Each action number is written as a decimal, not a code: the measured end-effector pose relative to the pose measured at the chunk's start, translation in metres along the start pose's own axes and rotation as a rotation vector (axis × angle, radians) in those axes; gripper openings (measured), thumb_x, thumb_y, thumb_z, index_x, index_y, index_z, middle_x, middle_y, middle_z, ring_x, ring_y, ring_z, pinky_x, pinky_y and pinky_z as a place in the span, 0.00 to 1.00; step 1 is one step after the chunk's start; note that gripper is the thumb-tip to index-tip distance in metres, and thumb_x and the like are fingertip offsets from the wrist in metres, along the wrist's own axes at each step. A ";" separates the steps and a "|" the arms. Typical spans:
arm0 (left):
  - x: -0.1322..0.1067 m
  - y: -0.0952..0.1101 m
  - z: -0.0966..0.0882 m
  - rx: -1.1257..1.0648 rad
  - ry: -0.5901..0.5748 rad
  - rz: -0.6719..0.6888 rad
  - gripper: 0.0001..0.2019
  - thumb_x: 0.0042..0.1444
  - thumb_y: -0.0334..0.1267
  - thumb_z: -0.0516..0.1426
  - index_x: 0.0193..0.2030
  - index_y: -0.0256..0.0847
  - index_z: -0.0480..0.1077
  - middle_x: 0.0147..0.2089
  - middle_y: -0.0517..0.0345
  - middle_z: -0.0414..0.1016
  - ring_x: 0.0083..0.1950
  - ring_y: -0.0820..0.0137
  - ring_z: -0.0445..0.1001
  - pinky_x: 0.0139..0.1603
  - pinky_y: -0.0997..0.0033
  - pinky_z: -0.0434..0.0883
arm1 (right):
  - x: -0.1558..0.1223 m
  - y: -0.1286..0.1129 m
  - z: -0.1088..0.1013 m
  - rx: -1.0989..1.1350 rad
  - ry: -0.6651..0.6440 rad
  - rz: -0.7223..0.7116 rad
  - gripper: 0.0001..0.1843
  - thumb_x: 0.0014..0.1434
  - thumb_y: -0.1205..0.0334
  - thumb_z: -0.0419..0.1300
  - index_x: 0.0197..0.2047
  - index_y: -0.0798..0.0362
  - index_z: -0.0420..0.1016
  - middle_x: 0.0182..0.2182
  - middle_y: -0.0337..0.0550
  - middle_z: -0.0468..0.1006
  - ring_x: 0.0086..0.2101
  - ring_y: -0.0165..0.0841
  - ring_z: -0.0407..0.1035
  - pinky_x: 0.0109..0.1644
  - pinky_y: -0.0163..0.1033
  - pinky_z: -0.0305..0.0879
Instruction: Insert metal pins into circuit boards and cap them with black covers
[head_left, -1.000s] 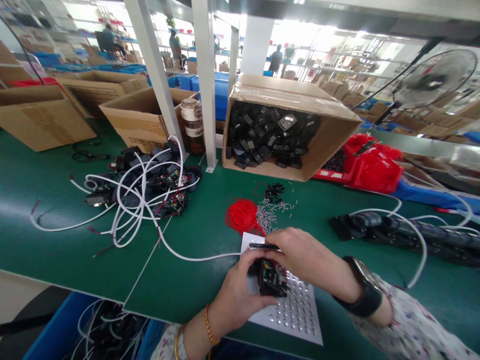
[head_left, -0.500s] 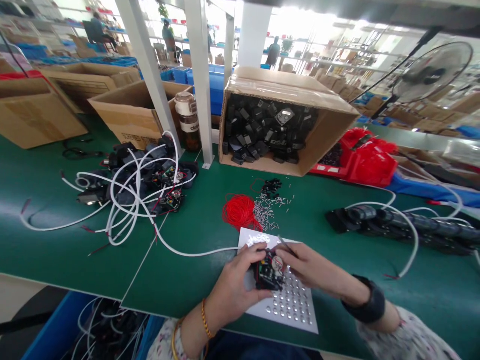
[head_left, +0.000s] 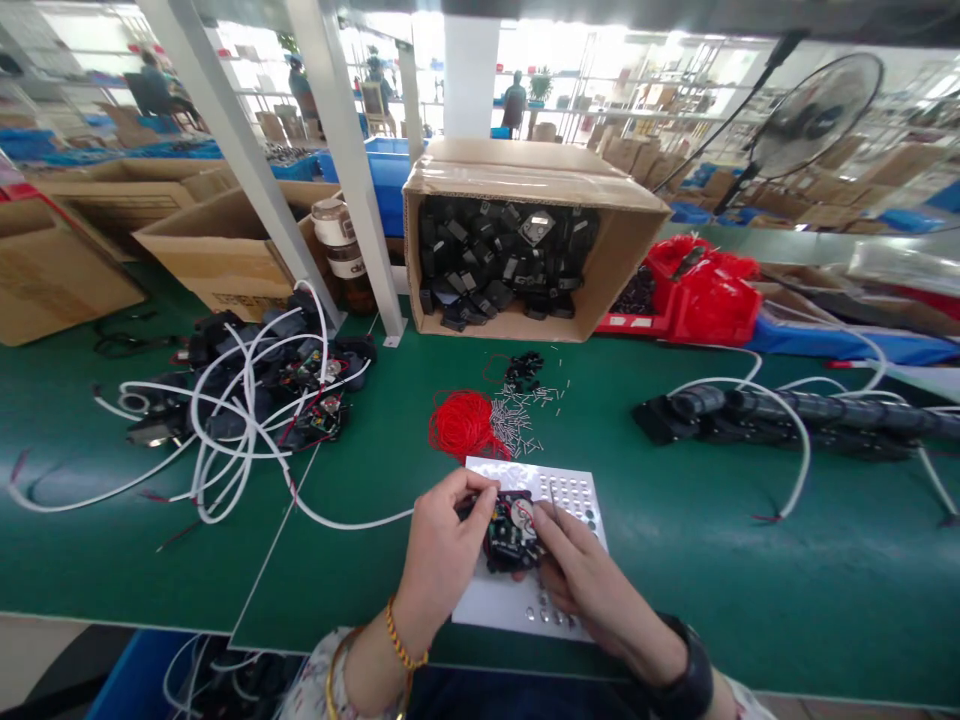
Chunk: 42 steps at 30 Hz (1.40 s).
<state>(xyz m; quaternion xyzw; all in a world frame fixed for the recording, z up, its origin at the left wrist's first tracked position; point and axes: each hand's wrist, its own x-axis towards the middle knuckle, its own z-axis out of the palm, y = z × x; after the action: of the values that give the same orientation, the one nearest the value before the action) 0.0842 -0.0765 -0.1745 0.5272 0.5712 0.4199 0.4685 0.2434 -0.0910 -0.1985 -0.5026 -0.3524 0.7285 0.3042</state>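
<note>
A black plastic housing (head_left: 504, 556) with an open side lies between my hands, over a white sheet (head_left: 480, 605) dotted with small round clear pieces. Inside it show a green circuit board, red wires and a round pale disc (head_left: 523, 514). My left hand (head_left: 448, 530) grips the housing at its left and upper edge, thumb on top. My right hand (head_left: 581, 565) is closed at the right side, its thumb beside the disc; a thin metal tool (head_left: 554, 500) sticks up from its fingers. A white cable (head_left: 360, 524) runs left from under my left hand.
Beyond the sheet lie a red wire bundle (head_left: 459, 424), metal pins (head_left: 511, 424) and small black parts (head_left: 523, 371). A carton (head_left: 622, 260) of black housings stands behind. Cabled units pile up left (head_left: 244, 385) and line up right (head_left: 802, 420). Metal posts (head_left: 349, 170) rise behind.
My left hand has shifted its hold, its fingers now curled over the housing's top left. The right hand has come lower against the housing's right side. The view has turned slightly right.
</note>
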 end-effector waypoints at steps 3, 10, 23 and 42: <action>-0.002 -0.004 -0.002 -0.095 -0.051 -0.061 0.10 0.57 0.40 0.53 0.39 0.37 0.72 0.38 0.52 0.79 0.37 0.65 0.77 0.41 0.68 0.73 | -0.001 0.001 0.002 0.047 -0.007 -0.010 0.25 0.57 0.40 0.56 0.44 0.53 0.60 0.16 0.33 0.69 0.14 0.21 0.38 0.16 0.30 0.31; -0.009 -0.011 -0.002 -0.202 -0.104 -0.069 0.21 0.53 0.34 0.53 0.55 0.36 0.66 0.55 0.48 0.72 0.57 0.61 0.70 0.60 0.57 0.66 | -0.006 -0.003 0.003 0.084 -0.043 -0.050 0.32 0.57 0.42 0.58 0.54 0.56 0.59 0.23 0.37 0.71 0.15 0.20 0.39 0.16 0.30 0.32; -0.016 -0.024 -0.012 -0.137 -0.216 0.019 0.31 0.52 0.26 0.52 0.64 0.42 0.56 0.64 0.52 0.62 0.65 0.61 0.60 0.68 0.50 0.52 | -0.012 -0.010 -0.001 0.073 -0.089 0.025 0.40 0.52 0.45 0.62 0.60 0.59 0.53 0.26 0.38 0.72 0.15 0.18 0.38 0.17 0.29 0.33; -0.020 -0.019 -0.008 -0.170 -0.201 0.015 0.37 0.46 0.26 0.53 0.66 0.39 0.53 0.66 0.52 0.59 0.66 0.59 0.56 0.69 0.52 0.50 | -0.011 -0.009 -0.005 0.096 -0.160 -0.018 0.31 0.56 0.49 0.63 0.57 0.55 0.60 0.29 0.37 0.70 0.15 0.17 0.40 0.17 0.29 0.34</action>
<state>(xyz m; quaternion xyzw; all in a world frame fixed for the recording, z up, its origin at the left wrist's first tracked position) 0.0728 -0.0976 -0.1899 0.5293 0.4800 0.4153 0.5630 0.2524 -0.0938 -0.1863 -0.4243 -0.3448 0.7796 0.3056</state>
